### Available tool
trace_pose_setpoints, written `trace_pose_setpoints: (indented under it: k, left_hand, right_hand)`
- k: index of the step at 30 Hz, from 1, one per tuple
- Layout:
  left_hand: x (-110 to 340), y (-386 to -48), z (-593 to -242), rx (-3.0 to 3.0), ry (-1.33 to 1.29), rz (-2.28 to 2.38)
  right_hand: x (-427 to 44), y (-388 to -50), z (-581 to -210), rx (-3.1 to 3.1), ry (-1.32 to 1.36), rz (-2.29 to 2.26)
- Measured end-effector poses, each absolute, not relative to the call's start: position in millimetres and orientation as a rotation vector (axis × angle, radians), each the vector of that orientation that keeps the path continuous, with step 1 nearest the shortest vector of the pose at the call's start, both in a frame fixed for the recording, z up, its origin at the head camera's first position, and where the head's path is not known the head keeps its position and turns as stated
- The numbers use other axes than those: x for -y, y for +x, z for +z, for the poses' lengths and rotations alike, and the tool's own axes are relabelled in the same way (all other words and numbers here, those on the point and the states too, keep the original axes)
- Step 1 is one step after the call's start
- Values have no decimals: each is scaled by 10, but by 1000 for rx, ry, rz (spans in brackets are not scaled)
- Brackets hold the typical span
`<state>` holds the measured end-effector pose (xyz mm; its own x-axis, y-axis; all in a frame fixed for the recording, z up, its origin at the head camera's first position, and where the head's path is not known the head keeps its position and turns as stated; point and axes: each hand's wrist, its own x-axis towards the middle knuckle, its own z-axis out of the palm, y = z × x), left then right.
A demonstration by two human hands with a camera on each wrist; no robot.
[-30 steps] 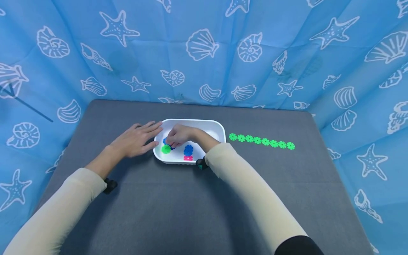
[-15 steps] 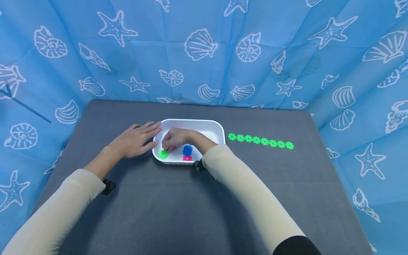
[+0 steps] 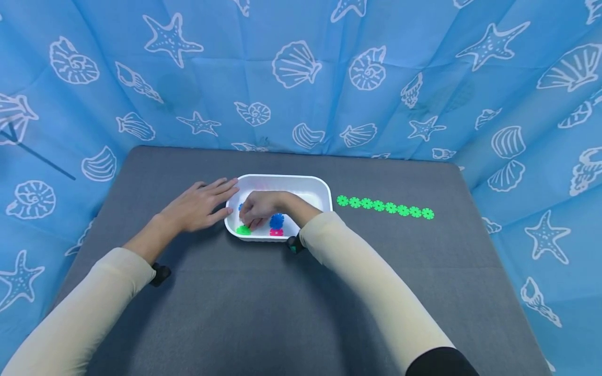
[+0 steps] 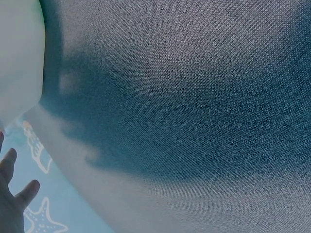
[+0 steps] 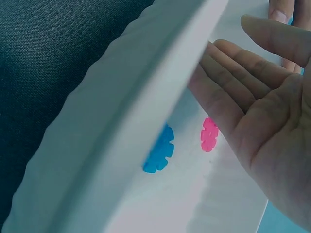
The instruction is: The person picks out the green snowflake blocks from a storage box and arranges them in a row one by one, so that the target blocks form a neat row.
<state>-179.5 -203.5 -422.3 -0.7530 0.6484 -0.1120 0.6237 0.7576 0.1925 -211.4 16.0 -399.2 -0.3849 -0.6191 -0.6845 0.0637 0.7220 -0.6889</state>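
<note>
My left hand [image 3: 197, 208] lies with straight, spread fingers at the left rim of the white tray [image 3: 301, 181]. My right hand [image 3: 261, 208] reaches down into the tray's left part. Beside its fingertips is a green notched disc [image 3: 243, 230] near the front wall. In the right wrist view the right hand [image 5: 262, 97] has its thumb apart from loosely bent fingers, whose tips are partly hidden by the tray rim. Also in the tray are a blue disc [image 3: 277, 221] and a pink disc [image 3: 276, 233]; a bit of blue shows left of the hand.
A row of several green notched discs [image 3: 390, 208] lies on the grey-covered table [image 3: 301, 292], right of the tray. Behind the table hangs a blue curtain [image 3: 301, 104] with white shell and starfish prints.
Inside the tray my right hand has shifted slightly left and toward the front wall. The green disc has moved nearer that wall. My left hand stays at the rim.
</note>
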Motion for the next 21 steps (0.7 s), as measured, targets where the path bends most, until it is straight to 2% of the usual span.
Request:
trace_pose_setpoints:
  k: [21]
  left_hand:
    - [2033,-1795,-4225,-2789,1030,194]
  right_hand:
    - [-56,-2125,-3945,-1856,-474,-695]
